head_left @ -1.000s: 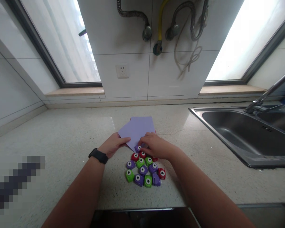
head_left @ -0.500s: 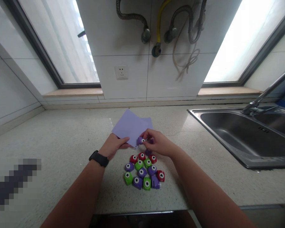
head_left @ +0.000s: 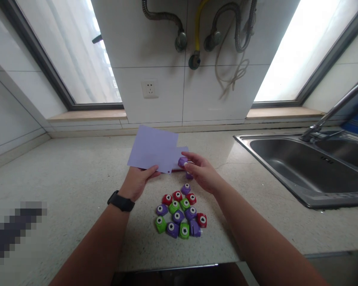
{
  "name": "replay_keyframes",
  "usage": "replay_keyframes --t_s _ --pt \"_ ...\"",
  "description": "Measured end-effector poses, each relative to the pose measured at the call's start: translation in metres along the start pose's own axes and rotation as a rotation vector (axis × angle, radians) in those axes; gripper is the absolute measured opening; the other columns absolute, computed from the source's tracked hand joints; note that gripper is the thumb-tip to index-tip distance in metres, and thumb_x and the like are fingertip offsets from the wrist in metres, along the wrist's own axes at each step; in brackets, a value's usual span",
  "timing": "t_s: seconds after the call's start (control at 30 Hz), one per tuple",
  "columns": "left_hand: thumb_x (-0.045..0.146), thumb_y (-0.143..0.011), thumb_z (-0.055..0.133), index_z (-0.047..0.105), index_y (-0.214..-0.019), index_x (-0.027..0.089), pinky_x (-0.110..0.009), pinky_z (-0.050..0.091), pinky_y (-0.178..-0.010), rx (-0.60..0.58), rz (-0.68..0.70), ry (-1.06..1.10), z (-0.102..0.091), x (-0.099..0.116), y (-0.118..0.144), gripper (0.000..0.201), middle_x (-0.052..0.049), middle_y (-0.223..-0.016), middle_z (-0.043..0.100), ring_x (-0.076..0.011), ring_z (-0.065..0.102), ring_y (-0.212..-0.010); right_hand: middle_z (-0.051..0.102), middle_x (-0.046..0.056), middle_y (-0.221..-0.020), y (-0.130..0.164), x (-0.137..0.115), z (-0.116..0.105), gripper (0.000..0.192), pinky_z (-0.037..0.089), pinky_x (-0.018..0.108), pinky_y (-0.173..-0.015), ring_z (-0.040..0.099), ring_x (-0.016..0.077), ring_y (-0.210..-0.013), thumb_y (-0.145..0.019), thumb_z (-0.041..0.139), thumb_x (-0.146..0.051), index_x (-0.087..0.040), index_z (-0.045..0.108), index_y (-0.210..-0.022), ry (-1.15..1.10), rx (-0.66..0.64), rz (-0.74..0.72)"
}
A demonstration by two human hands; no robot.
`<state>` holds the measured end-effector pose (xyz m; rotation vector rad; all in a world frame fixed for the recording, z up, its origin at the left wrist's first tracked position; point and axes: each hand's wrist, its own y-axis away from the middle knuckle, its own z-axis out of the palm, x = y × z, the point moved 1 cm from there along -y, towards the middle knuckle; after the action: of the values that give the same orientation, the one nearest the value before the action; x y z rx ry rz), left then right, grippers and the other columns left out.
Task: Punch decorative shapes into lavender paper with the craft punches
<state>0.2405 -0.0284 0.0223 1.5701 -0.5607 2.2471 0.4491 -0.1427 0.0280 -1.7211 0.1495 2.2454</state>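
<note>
My left hand (head_left: 140, 180) pinches the lower edge of a lilac sheet of paper (head_left: 152, 147), thumb on top. A small dark mark or hole shows near the sheet's lower right corner. Between the thumb and fingers of my right hand (head_left: 203, 171) is a small purple craft punch (head_left: 183, 161), apart from the held sheet's corner. Another purple punch (head_left: 189, 175) is partly hidden by that hand. Below both hands, several punches lie grouped on the counter: purple (head_left: 178, 216), green (head_left: 184, 230) and red (head_left: 202, 219), most with a white round button bearing a dark shape.
More lilac paper (head_left: 181, 151) lies behind the held sheet, with a red edge under it. The speckled counter (head_left: 86, 171) runs to a tiled wall with a socket (head_left: 150, 88) and pipes. A steel sink (head_left: 286, 167) with a faucet (head_left: 313, 131) is at the right.
The sheet has turned and moved up and left with my left hand. My right hand has drawn the purple punch off its corner, up and right, uncovering a purple punch on the counter.
</note>
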Motion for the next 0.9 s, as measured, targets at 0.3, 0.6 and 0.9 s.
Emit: replay_keyframes --t_s 0.3,0.6,0.9 --pt "0.021 -0.072 0.089 0.058 -0.140 0.023 -0.027 0.066 -0.074 0.016 0.047 0.018 0.003 0.001 0.001 0.074 -0.009 -0.122 0.072 -0.0203 0.073 -0.095 0.078 0.007 -0.102 0.003 0.004 0.010 0.036 0.054 0.035 -0.100 0.074 0.0162 -0.090 -0.074 0.090 -0.040 -0.019 0.077 -0.101 -0.104 -0.064 0.117" --pt "0.023 -0.072 0.090 0.062 -0.135 0.022 -0.027 0.067 -0.077 -0.009 0.068 -0.032 0.004 0.004 0.003 0.068 -0.009 -0.130 0.070 -0.0235 0.072 -0.107 0.078 0.006 -0.098 0.005 0.004 0.014 0.041 0.058 0.037 -0.098 0.074 0.0165 -0.089 -0.072 0.091 -0.045 -0.019 0.077 -0.099 -0.057 -0.092 0.127" --pt "0.024 -0.072 0.090 0.062 -0.134 0.021 -0.028 0.067 -0.076 -0.002 0.102 -0.060 0.004 0.004 0.003 0.069 -0.009 -0.127 0.071 -0.0226 0.073 -0.101 0.078 0.006 -0.097 0.007 0.003 0.016 0.040 0.058 0.036 -0.097 0.073 0.0159 -0.089 -0.074 0.090 -0.045 -0.018 0.076 -0.100 -0.023 -0.105 0.125"
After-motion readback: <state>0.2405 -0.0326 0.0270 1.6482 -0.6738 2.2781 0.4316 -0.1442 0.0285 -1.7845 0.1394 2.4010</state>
